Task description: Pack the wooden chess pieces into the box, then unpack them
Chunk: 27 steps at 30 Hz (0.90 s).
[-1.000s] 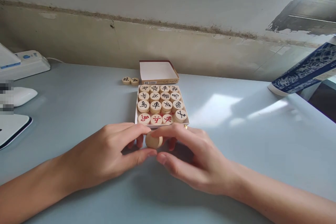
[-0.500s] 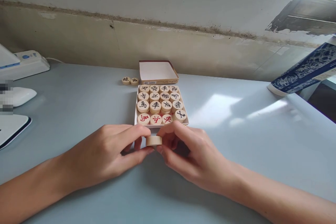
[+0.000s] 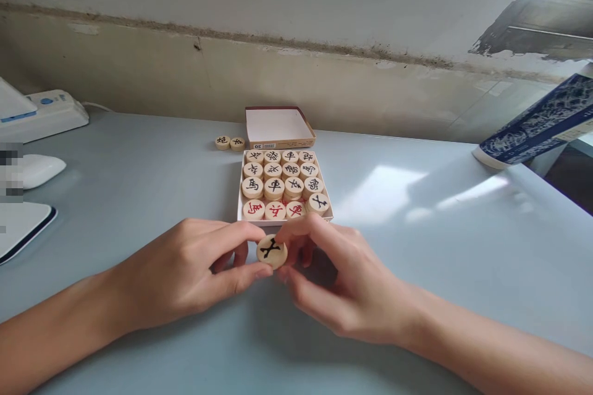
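Note:
Between my two hands is a round wooden Chinese chess piece [image 3: 272, 252], its face with a black character tilted toward me. My left hand [image 3: 204, 268] pinches its left edge with thumb and index finger. From the right, my right hand [image 3: 340, 278] grips the same piece, fingertips closed on its edge. Just beyond stands a shallow white box [image 3: 239, 197] holding rows of chess pieces. Black characters mark the back rows, while the front row has red-marked pieces [image 3: 275, 210] and one black-marked piece [image 3: 318, 203] at its right end. My right fingers hide part of the box's front edge.
The box lid [image 3: 278, 126] lies upturned behind the box. Left of it sit two loose black-marked pieces [image 3: 230, 143]. A white mouse [image 3: 44, 171] and a power strip [image 3: 58, 112] are at the left. A blue patterned cylinder [image 3: 532, 120] leans at the right, near the wall.
The chess piece has turned between my fingers: its side rim faced me before, and now its face with the black character shows. My hands have hardly moved.

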{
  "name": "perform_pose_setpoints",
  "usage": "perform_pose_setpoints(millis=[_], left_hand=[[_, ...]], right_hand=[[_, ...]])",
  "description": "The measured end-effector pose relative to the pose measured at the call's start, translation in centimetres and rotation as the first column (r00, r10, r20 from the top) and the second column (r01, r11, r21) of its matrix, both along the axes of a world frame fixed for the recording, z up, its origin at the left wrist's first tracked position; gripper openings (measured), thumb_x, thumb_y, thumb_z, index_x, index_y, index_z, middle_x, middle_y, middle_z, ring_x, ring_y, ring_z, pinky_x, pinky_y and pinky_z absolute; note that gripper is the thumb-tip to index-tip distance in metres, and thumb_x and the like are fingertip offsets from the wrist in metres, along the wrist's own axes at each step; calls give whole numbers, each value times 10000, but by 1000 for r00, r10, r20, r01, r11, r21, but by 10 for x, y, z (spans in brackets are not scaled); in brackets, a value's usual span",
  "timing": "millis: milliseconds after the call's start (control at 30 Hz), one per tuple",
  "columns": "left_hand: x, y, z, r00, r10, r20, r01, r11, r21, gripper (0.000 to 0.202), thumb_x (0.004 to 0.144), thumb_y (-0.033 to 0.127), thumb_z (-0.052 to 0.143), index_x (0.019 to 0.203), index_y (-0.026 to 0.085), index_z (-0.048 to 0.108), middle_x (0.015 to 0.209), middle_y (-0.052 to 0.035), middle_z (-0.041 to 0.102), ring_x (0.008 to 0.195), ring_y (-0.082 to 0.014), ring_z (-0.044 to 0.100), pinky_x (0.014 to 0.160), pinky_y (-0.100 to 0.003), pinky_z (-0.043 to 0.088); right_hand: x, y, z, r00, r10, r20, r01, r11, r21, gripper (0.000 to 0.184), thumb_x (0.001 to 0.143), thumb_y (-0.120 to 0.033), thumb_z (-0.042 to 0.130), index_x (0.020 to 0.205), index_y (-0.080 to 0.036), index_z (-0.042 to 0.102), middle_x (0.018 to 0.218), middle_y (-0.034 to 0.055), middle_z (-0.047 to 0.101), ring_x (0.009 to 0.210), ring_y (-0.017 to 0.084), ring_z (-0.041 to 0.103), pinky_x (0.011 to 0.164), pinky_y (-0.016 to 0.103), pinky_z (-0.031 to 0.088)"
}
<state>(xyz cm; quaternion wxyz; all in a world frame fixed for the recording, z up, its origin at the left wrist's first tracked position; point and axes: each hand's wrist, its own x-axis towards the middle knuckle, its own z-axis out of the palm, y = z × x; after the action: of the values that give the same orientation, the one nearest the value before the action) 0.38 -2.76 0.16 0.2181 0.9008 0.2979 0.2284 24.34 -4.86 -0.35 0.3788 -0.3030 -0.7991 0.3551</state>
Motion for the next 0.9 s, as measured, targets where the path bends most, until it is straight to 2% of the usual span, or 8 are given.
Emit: perform_pose_setpoints(millis=[133, 300, 433, 533, 700, 900], left_hand=[[-1, 1, -4, 1000, -3, -6, 3, 999, 46, 158, 1019, 337, 584, 1153, 257, 560, 709, 93, 600, 553, -53, 560, 566, -137, 426], [-2, 2, -8, 1000, 5, -8, -5, 999, 51, 190, 999, 332, 614, 1159, 254, 549, 716, 90, 605, 553, -53, 568, 564, -138, 432], [-1, 2, -7, 1000, 3, 3, -3, 998, 58, 94, 994, 275, 603, 1065, 233, 558, 693, 83, 587, 534, -62, 540, 544, -155, 420], [0, 2, -7, 1000, -17, 7, 16, 997, 80, 47, 1006, 257, 569, 976, 221, 562, 663, 69, 567, 521, -83, 517, 529, -190, 404], [1, 3, -5, 999, -45, -3, 45, 993, 109, 41, 1032, 249, 527, 1008, 224, 547, 714, 55, 609, 574, -99, 568, 585, -201, 424], [3, 4, 1, 995, -91, -36, 95, 988, 122, 82, 1057, 246, 488, 988, 217, 523, 758, 52, 631, 610, -103, 589, 615, -200, 427]], right_hand=[[-1, 1, 1, 1000, 23, -5, -23, 999, -40, 161, 895, -106, 629, 987, -187, 525, 772, -60, 534, 643, 72, 488, 577, 196, 414], [0, 2, -1, 999, 46, -13, -46, 998, -42, 223, 885, -28, 589, 1022, -188, 516, 774, -69, 523, 614, 60, 478, 565, 185, 404], [0, 2, -3, 998, 51, 29, -50, 998, -25, 296, 860, 15, 566, 1096, -162, 537, 817, -46, 552, 645, 70, 487, 588, 188, 414], [1, 1, -3, 998, 18, 57, -16, 999, -36, 282, 894, -3, 569, 1127, -162, 564, 792, -51, 560, 643, 71, 493, 596, 186, 408], [0, 1, -3, 998, -18, 66, 21, 998, -56, 245, 860, -7, 559, 1013, -197, 539, 779, -68, 551, 643, 67, 475, 601, 173, 395], [-1, -1, 0, 999, 14, 51, -9, 996, -92, 210, 869, -21, 524, 927, -216, 472, 736, -94, 512, 599, 54, 438, 571, 155, 377]])
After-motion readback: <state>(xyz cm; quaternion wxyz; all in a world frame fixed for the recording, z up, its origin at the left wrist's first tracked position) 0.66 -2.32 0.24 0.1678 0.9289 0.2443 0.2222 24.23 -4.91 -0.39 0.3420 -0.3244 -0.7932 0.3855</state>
